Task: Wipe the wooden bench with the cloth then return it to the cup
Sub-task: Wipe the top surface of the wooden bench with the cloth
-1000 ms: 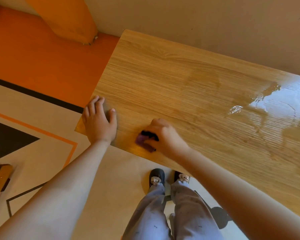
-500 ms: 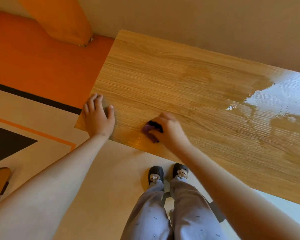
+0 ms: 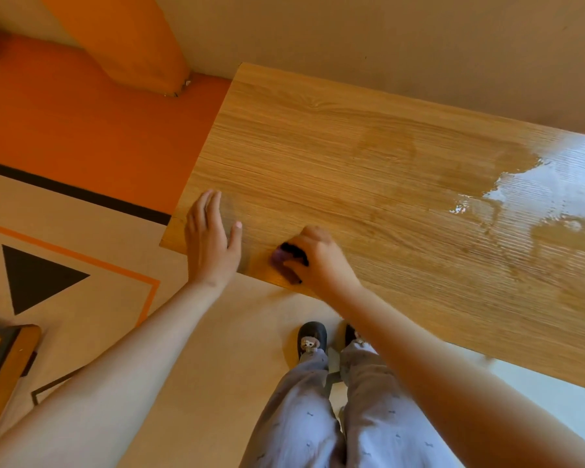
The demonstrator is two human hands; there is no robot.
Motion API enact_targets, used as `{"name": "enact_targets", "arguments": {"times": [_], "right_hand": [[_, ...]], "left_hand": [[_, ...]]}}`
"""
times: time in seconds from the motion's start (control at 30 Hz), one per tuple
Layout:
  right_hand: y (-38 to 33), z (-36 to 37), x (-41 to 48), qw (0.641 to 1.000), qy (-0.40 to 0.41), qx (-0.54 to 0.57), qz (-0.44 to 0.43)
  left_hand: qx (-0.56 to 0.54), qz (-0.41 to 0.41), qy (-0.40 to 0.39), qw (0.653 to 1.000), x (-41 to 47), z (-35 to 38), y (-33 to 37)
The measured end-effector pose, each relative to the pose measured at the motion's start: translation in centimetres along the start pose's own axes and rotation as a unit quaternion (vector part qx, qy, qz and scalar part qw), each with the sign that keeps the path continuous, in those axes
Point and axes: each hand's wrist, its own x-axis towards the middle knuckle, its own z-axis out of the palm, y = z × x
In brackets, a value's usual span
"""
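Right hand (image 3: pixel 321 261) round cloth (image 3: pixel 283 263); left (image 3: pixel 210 244) flat

Both bare arms reach forward — left hand (image 3: pixel 210 243) lies flat, fingers straight, thumb spread; right hand (image 3: pixel 321 261) is curled, knuckles up, fingers gripping the cloth (image 3: pixel 280 257).

I see wooden desk (image 3: pixel 352 146), pale grain running lengthwise. Left hand (image 3: pixel 210 244) flat on near-left corner, fingers straight. Right hand (image 3: pixel 321 261) just beside it at near edge, curled round dark purple cloth (image 3: pixel 282 260) pressed on wood. Glossy wet patch (image 3: pixel 537 190) at far right; darker damp marks (image 3: pixel 385 146) mid-surface. Beige floor (image 3: pixel 217 332) below, two dark slippers (image 3: pixel 313 337) standing near desk edge.
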Motion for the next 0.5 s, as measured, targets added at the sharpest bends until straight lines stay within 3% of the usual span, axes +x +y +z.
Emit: {"name": "enact_targets", "arguments": {"times": [0.1, 0.33, 0.5], "right_hand": [[0.6, -0.4, -3.5, 1.0, -0.013, -0.003, -0.005], [5.9, -5.2, -7.1, 0.972, 0.133, -0.039, 0.19], [1.4, -0.7, -6.1, 0.988, 0.108, 0.001, 0.112]], "left_hand": [[-0.017, 0.049, -0.013, 0.999, -2.1, 1.1, 2.0], [-0.02, 0.018, -0.021, 0.999, -1.8, 4.4, 4.4], [0.001, 0.031, 0.0, 1.0, -1.9, 4.7, 4.3]]}}
